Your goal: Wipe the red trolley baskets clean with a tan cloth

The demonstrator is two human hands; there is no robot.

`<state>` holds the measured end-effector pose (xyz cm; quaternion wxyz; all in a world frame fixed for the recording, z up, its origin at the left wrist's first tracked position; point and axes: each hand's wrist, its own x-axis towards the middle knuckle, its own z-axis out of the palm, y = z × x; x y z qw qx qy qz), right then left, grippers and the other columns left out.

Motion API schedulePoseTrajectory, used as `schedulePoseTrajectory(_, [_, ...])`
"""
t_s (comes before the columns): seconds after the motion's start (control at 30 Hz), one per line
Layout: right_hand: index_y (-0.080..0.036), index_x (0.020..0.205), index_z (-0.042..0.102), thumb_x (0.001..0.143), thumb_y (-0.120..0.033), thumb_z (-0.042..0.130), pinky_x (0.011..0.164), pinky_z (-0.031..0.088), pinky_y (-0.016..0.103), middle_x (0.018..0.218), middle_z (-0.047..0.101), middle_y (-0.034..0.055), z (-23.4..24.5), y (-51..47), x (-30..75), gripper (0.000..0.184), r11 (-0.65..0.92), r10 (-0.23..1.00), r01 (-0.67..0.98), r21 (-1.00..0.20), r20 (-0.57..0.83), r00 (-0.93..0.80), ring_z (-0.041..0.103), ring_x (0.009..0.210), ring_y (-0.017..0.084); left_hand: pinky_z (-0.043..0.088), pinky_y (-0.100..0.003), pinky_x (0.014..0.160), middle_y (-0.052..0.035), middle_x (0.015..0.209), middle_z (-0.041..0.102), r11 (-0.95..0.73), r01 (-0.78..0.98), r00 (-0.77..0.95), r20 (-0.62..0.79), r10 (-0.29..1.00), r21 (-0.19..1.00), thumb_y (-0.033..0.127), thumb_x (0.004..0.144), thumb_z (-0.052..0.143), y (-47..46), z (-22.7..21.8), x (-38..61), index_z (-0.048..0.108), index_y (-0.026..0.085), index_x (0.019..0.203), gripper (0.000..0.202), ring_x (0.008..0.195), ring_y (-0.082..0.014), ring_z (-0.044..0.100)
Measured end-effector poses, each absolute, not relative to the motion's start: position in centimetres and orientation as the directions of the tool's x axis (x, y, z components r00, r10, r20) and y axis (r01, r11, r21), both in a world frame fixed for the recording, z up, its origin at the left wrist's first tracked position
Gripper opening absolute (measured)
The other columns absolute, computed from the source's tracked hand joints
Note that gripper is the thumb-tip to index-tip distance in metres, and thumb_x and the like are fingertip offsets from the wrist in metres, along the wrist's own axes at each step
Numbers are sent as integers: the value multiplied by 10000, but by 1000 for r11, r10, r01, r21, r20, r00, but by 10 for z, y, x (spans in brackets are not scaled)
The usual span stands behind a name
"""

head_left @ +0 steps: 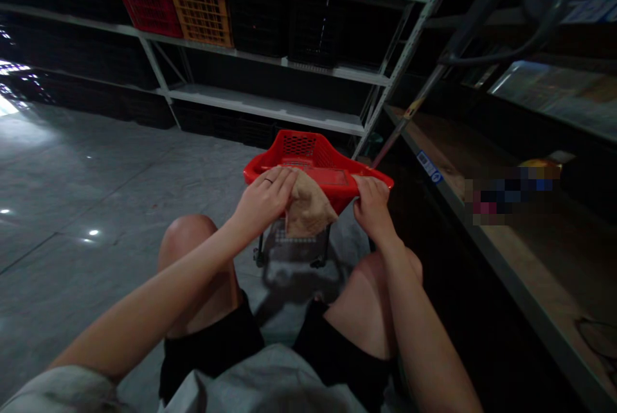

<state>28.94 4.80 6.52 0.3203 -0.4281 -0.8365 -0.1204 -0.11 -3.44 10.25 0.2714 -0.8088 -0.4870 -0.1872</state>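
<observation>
A small red shopping cart (337,176) with a perforated plastic basket stands on the floor in front of my knees. My left hand (270,193) grips a tan cloth (311,204) against the cart's near rim, and a ring shows on one finger. The cloth hangs down over the outside of the rim, its lower edge loose. At the right end of that rim, my right hand (372,202) has its fingers closed over the red plastic edge. The fingertips of both hands are partly hidden behind the rim and cloth.
Metal shelving (270,108) stands behind the cart, holding a red crate (147,3), a yellow crate (201,11) and dark crates. At my right is a low shelf (475,233) with a blurred item on it. Shiny grey floor tiles (96,194) extend to the left.
</observation>
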Motion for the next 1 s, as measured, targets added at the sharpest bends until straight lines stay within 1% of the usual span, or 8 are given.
schedulePoseTrajectory(0.1, [-145,1405,523,771,-96,480,1104,367,547,1270,642,172,63,50,288,638,617,631,782,-89,650,-424,537,1218,337,479,-438,1165,-189,1434,638,-367,884,467,540,700,-288,126,1044,382,-46,106,-35,536,39,1450,444,1399,-314,561])
schedulePoseTrajectory(0.2, [-163,1418,521,752,-89,483,1088,376,549,1269,651,165,59,52,288,672,633,616,768,-96,663,-425,548,1213,339,449,-455,1194,-196,1459,617,-379,889,457,498,737,-256,284,1053,454,-45,105,-34,543,87,1464,464,1417,-335,539])
schedulePoseTrajectory(0.33, [-173,1400,546,760,-86,465,1070,396,531,1253,667,154,56,55,293,652,636,600,765,-103,690,-405,566,1196,325,434,-486,1199,-250,1500,564,-347,920,390,529,753,-184,429,1052,471,-29,98,11,464,22,1516,617,1406,-347,543])
schedulePoseTrajectory(0.5, [-189,1380,565,765,-104,468,1098,379,553,1265,674,144,60,61,311,629,625,633,770,-130,661,-402,565,1219,330,448,-457,1178,-242,1564,498,-425,881,466,537,703,-207,349,1077,407,-22,98,46,406,19,1549,576,1479,-317,469])
schedulePoseTrajectory(0.67, [-188,1267,615,761,-119,483,1096,388,540,1214,705,138,66,71,327,527,625,642,767,-148,657,-396,599,1188,318,552,-423,993,-197,1342,685,-436,855,518,473,712,-280,141,1039,371,-33,106,11,510,66,1463,453,1177,-288,689])
schedulePoseTrajectory(0.73, [-189,1229,628,756,-127,490,1091,392,539,1191,712,138,66,77,332,497,627,640,761,-166,668,-381,605,1183,320,558,-423,970,-164,1249,724,-436,843,536,427,728,-315,147,1034,398,-33,108,-9,560,92,1402,406,1087,-276,714])
schedulePoseTrajectory(0.83, [-192,1229,636,748,-178,518,1095,391,548,1198,712,140,66,90,340,495,655,637,731,-191,660,-399,606,1192,335,538,-428,1027,-141,1243,725,-483,808,585,373,720,-337,243,1033,473,-29,109,-29,590,114,1364,375,1118,-281,697])
schedulePoseTrajectory(1.0, [-217,1264,647,845,-226,431,1141,384,550,1262,707,117,78,109,330,472,667,678,676,-315,631,-376,594,1245,314,493,-445,1074,-208,1357,654,-467,851,525,425,738,-241,334,957,556,-33,111,-8,467,39,1505,629,1237,-335,624])
